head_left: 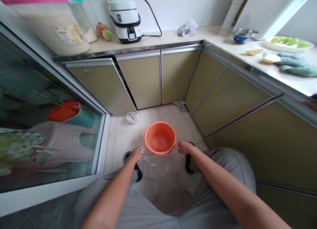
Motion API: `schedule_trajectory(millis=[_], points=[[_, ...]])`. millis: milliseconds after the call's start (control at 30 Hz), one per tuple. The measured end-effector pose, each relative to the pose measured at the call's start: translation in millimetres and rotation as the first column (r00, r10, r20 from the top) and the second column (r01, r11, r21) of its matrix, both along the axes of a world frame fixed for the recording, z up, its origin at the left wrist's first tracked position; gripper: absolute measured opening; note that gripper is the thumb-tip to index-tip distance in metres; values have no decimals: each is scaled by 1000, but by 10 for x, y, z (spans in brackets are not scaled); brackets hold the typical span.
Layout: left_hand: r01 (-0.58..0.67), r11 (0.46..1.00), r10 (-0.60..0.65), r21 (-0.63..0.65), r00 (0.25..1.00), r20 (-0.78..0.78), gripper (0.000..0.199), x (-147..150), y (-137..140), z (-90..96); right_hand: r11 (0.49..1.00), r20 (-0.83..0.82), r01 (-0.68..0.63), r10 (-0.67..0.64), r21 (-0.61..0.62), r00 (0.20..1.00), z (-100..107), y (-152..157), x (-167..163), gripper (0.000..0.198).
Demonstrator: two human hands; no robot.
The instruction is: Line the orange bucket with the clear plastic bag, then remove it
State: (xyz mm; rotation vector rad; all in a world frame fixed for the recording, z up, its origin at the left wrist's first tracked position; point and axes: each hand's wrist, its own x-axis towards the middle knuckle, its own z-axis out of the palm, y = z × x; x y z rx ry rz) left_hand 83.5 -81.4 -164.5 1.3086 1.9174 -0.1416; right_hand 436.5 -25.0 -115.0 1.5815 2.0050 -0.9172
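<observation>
A clear plastic bag [160, 166] is stretched between my hands, its upper edge running across just in front of an orange basin [160, 138] on the tiled floor. My left hand [137, 153] is closed on one corner of the bag, left of the basin's near rim. The opposite corner is pinched in my right hand [184, 147], close to the basin's right side. Nothing lies inside the basin. The bag is see-through, so its lower outline is hard to make out.
A small clear plastic cup [132, 117] and a grey cloth [180, 106] lie on the floor by the cabinets. Cabinet doors [138, 80] enclose the far and right sides. A glass door [49, 140] stands left. On the counter are a rice cooker [125, 21] and a large container [49, 27].
</observation>
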Motion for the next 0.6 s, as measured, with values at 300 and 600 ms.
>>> schedule_trajectory(millis=[300,600], points=[[385,825,-249,-413,904,347,45,-116,-228,635,809,-354,-46,-204,-586,913,423,-346,176,26],[65,987,53,-145,724,687,51,-260,6,1844,652,-584,327,-758,-684,290,1419,-4,184,33]])
